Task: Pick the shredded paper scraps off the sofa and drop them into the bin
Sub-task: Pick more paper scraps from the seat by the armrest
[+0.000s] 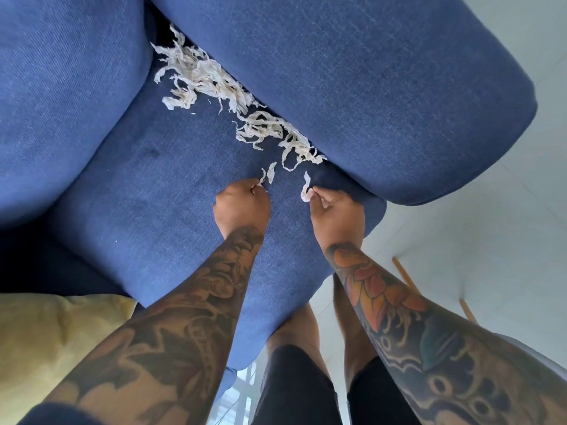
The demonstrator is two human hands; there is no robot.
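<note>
Hands, left (242, 204) and right (336, 210), each pinch scraps (306, 187).

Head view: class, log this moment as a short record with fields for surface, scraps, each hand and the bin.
surface: blue sofa seat
scraps: main pile lies along the seam by the armrest
left hand: pinches a small strip
right hand: pinches a curled strip
bin: not in view
beside: yellow cushion
</note>
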